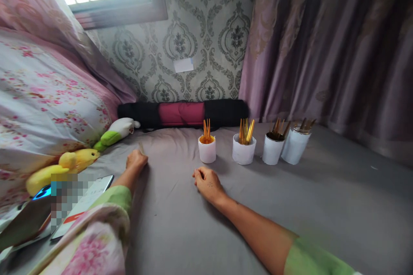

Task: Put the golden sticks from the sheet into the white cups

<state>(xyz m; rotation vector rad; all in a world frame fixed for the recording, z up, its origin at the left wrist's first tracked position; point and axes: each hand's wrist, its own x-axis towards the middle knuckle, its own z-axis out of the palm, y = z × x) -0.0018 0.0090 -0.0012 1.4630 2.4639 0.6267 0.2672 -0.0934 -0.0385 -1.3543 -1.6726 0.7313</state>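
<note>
L hand [137, 160] pinches stick [141, 148] — R hand [206, 182] fisted nr cups [244, 153].

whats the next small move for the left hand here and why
Probably lift the left hand and bring the thin stick poking from it toward the four white cups. Each cup holds sticks of one shade, and the right hand rests curled on the grey sheet, seemingly empty. The stick is too blurred to tell which cup matches.

Mid-frame, both hands rest on the grey bed sheet [322, 206]. The left hand [136, 160] is closed round a thin stick [141, 148] and the right hand [206, 182] is curled. Just above them stands a row of white cups [244, 151] bristling with sticks [246, 131].
</note>
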